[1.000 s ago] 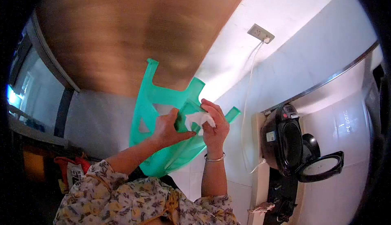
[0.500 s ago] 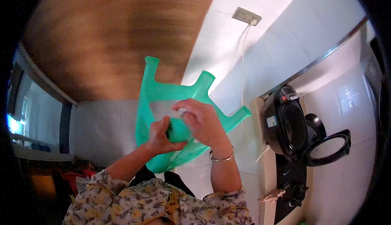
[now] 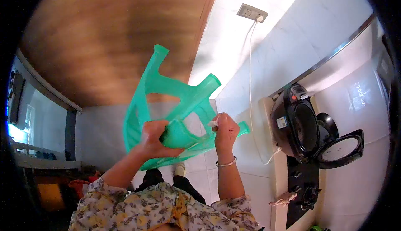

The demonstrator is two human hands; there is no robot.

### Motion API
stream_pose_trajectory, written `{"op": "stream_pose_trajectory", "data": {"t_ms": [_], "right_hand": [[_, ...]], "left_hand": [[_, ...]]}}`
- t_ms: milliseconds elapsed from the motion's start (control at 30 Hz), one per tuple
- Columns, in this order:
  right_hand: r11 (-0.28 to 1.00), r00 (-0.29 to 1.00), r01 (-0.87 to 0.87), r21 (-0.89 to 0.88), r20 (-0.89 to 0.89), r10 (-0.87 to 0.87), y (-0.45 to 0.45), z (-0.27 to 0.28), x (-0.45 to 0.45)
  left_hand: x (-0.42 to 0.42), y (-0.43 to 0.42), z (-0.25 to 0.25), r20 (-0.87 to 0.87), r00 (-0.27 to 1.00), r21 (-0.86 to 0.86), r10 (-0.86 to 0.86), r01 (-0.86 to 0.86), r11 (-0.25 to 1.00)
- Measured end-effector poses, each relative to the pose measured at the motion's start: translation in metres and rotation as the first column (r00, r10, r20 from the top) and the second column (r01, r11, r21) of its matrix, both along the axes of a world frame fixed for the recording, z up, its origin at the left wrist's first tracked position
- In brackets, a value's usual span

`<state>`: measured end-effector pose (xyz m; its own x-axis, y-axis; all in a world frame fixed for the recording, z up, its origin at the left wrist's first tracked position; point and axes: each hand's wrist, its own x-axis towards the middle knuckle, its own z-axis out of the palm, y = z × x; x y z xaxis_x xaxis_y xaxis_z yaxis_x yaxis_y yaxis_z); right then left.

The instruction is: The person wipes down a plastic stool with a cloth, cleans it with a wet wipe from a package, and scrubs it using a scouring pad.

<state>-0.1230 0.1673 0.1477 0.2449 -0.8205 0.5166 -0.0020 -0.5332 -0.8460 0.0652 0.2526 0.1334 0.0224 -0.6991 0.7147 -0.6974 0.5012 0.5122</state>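
A green plastic stool (image 3: 194, 99) is held tilted in front of me, its legs pointing up and outward. My left hand (image 3: 155, 141) is closed around one of its legs near the middle of the view, thumb and fingers on either side. My right hand (image 3: 227, 132) is closed in a fist beside another leg at the stool's right. A small white wad, like a cloth or tissue (image 3: 213, 124), pokes out of that fist. Whether the right hand touches the stool cannot be made out.
On the right counter (image 3: 267, 118) stands a black rice cooker (image 3: 292, 118) with its lid open, above a black cooktop (image 3: 295, 189). A white cord (image 3: 250, 76) runs from a wall socket (image 3: 252, 12). A brown wooden panel (image 3: 121, 43) fills the upper left. My feet show under the stool.
The stool has turned and tilted, so its legs show more openly. My right hand has moved right and away from my left hand, still with the white wad. The left hand keeps its hold.
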Motion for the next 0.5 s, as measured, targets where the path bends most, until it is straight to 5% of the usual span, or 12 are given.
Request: {"op": "stream_pose_trajectory", "data": {"t_ms": [33, 67, 100, 133, 167, 233, 333, 433, 500], "right_hand": [[0.958, 0.991, 0.099, 0.269, 0.057, -0.118, -0.002, 0.001, 0.0], [0.987, 0.996, 0.07, 0.142, 0.04, -0.077, 0.007, 0.019, 0.008], [0.984, 1.0, 0.019, -0.178, 0.004, -0.018, 0.012, 0.028, 0.019], [0.872, 0.999, -0.036, -0.488, -0.046, 0.016, 0.014, 0.038, 0.033], [0.811, 0.991, -0.128, -0.571, -0.097, 0.088, 0.019, 0.053, 0.044], [0.846, 0.979, -0.031, -0.532, -0.187, -0.082, 0.028, 0.06, 0.051], [0.873, 1.0, -0.006, -0.488, -0.016, -0.002, 0.013, 0.032, 0.039], [0.952, 0.948, 0.298, -0.066, -0.091, -0.303, -0.009, 0.001, 0.004], [0.894, 0.887, 0.426, -0.138, -0.129, -0.443, -0.021, -0.003, -0.041]], "left_hand": [[0.005, 0.001, 0.001, 0.008, 1.0, 0.047, 0.013, -0.014, 0.999], [0.006, 0.004, 0.001, 0.017, 1.0, 0.104, 0.025, -0.027, 0.994], [0.004, 0.008, -0.001, 0.021, 1.0, 0.126, 0.016, -0.019, 0.992], [0.005, 0.004, -0.004, 0.021, 1.0, 0.054, 0.022, -0.023, 0.998], [0.005, 0.0, -0.011, -0.039, 0.999, -0.01, 0.016, -0.016, 1.0], [0.006, 0.001, -0.015, -0.095, 0.995, -0.073, -0.024, 0.017, 0.997], [0.01, 0.006, -0.012, -0.127, 0.988, 0.202, 0.09, -0.063, 0.977], [0.023, 0.001, -0.011, -0.188, 0.981, 0.176, 0.045, -0.011, 0.984], [0.03, 0.003, -0.007, -0.345, 0.938, 0.176, 0.021, 0.042, 0.983]]}}
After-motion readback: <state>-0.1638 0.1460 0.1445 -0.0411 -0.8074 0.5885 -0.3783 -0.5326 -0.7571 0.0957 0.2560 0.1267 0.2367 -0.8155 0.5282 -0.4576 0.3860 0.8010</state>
